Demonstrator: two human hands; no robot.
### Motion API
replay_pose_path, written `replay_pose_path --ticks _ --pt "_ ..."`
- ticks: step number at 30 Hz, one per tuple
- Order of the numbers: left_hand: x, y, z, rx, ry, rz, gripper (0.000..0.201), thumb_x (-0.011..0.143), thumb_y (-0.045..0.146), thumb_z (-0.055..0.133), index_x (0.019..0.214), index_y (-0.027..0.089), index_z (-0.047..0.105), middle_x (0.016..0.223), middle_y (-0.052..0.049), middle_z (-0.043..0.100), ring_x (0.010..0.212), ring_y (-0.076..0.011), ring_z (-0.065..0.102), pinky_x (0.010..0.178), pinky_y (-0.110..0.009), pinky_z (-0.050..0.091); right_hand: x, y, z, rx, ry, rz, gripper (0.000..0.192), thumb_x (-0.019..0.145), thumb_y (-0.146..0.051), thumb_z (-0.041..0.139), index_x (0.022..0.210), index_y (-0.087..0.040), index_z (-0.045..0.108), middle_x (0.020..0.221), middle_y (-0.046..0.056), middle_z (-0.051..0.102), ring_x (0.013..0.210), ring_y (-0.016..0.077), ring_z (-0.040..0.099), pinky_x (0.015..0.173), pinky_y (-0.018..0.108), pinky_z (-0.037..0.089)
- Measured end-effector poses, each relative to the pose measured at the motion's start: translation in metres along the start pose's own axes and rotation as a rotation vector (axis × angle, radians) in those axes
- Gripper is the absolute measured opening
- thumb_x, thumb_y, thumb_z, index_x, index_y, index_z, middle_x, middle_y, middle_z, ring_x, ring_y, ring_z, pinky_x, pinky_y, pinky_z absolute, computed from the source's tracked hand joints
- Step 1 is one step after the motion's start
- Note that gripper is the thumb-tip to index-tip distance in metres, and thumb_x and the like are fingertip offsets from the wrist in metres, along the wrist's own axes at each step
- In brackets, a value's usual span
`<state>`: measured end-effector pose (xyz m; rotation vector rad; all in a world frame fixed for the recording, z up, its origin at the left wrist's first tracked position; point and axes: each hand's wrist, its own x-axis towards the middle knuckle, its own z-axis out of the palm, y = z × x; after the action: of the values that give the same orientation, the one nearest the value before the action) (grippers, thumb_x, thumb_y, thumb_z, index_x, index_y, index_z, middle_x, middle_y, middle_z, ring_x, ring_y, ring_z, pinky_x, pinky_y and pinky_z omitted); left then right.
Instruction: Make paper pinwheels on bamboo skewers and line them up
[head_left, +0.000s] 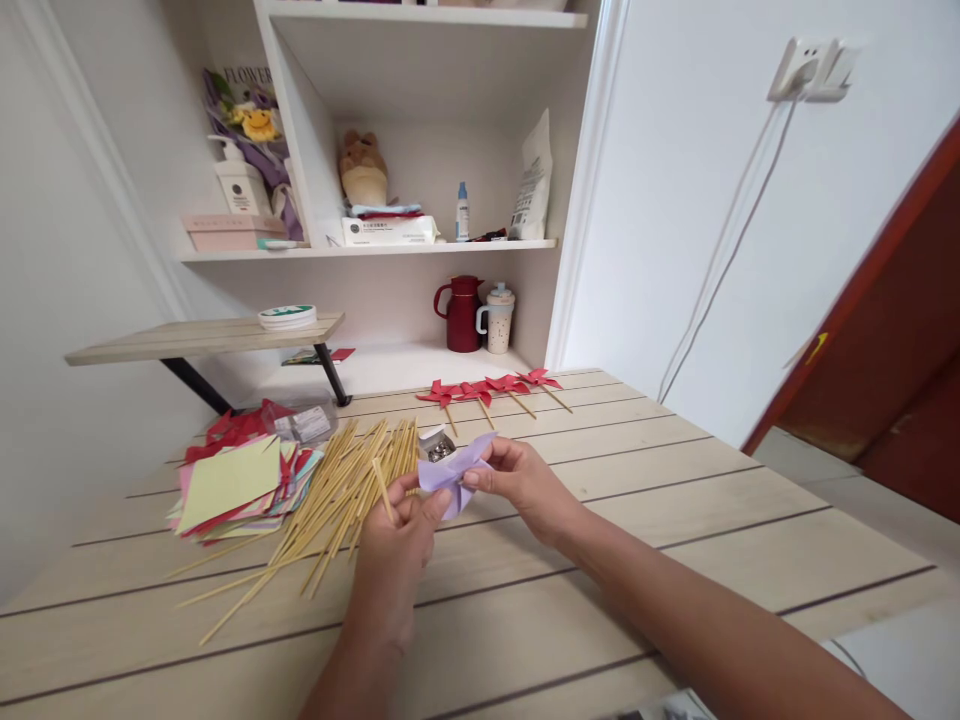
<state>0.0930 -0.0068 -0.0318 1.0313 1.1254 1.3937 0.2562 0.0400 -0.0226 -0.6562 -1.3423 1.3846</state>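
Observation:
A light purple paper pinwheel (459, 470) is held above the table between both hands. My left hand (397, 540) is closed on its lower left side, thumb on the paper. A short piece of bamboo stick (383, 490) also stands up from the left fingers. From the right, my right hand (525, 485) pinches the pinwheel near its middle. Just behind the paper sits a small open box (439, 442) of shiny metal pieces, partly covered by it. Many thin bamboo sticks (341, 490) lie in a loose heap left of my left hand.
Coloured paper squares (232, 485) are stacked at the left, beside a clear plastic box (304, 420). Several red pinwheels on sticks (476, 392) lie in a row at the back. Behind them stand a dark red jug (463, 315) and a cup (499, 320). A raised wooden shelf (202, 337) overhangs the back left.

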Motion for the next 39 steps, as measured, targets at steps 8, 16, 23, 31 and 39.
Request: replay_pose_path --ticks 8,16,23,31,39 --pt "0.003 -0.002 0.001 0.108 0.149 0.093 0.042 0.066 0.052 0.078 0.083 0.015 0.064 0.051 0.011 0.029 0.046 -0.0047 0.022 0.044 -0.019 0.016 -0.001 0.002 0.002 0.006 -0.07 0.037 0.033 0.061 -0.034 0.089 0.082 -0.019 0.068 0.083 0.0 0.069 0.078 0.0154 0.062 0.08 0.032 0.049" --pt "0.002 -0.006 0.0 0.182 0.166 0.215 0.035 0.071 0.05 0.074 0.072 0.017 0.062 0.055 0.01 0.026 0.051 -0.0067 0.022 0.047 -0.02 0.019 -0.003 -0.001 0.001 -0.122 -0.084 -0.064 0.024 0.069 -0.032 0.084 0.085 -0.019 0.072 0.083 0.001 0.07 0.081 0.0166 0.063 0.08 0.032 0.049" --pt "-0.002 -0.003 0.003 0.231 0.164 0.248 0.031 0.073 0.046 0.072 0.072 0.017 0.063 0.056 0.009 0.023 0.052 -0.0075 0.022 0.048 -0.021 0.02 -0.002 0.003 -0.003 -0.192 -0.07 -0.14 0.023 0.068 -0.029 0.086 0.085 -0.02 0.073 0.085 0.002 0.071 0.083 0.0177 0.064 0.081 0.032 0.05" --pt "-0.007 0.001 0.006 0.231 0.181 0.263 0.028 0.074 0.043 0.072 0.072 0.017 0.065 0.056 0.009 0.023 0.052 -0.0077 0.023 0.049 -0.021 0.02 -0.005 0.001 0.0 -0.272 -0.074 -0.217 0.019 0.069 -0.031 0.085 0.078 -0.021 0.072 0.078 0.0 0.068 0.078 0.0169 0.063 0.078 0.032 0.049" --pt "-0.008 0.003 0.008 0.21 0.214 0.251 0.029 0.072 0.045 0.072 0.068 0.017 0.063 0.056 0.009 0.023 0.052 -0.0079 0.023 0.049 -0.021 0.021 -0.004 0.004 -0.004 -0.29 -0.056 -0.266 0.021 0.07 -0.03 0.084 0.083 -0.022 0.071 0.081 0.0 0.069 0.081 0.0173 0.064 0.08 0.032 0.05"
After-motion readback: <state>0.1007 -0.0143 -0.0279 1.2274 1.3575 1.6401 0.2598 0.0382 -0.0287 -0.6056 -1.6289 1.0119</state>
